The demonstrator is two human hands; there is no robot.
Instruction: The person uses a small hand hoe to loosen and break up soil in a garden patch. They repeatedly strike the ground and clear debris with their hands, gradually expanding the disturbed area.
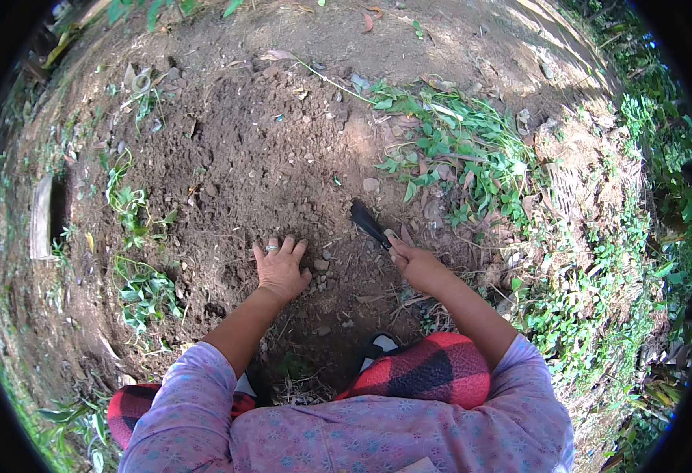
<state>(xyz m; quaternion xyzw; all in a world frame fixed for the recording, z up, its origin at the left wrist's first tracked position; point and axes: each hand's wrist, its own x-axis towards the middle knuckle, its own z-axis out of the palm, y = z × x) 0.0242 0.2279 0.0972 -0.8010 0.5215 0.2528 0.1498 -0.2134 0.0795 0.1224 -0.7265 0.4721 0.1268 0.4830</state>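
Note:
My left hand (281, 269) rests palm down on loose brown soil (251, 177), its fingers spread and a ring on one of them. My right hand (411, 260) grips a small hand tool with a dark, flat blade (368, 222); most of its handle is hidden in my fingers. The blade's tip points up and to the left, at or close to the ground; contact cannot be told. Small stones (321, 264) lie just right of my left hand.
A heap of cut green vines (476, 142) lies at the upper right. Wilted leafy plants (148, 290) stand or lie left of my left arm. A pale block (41, 217) is at the far left. My feet (384, 343) and checked-cloth knees are close below.

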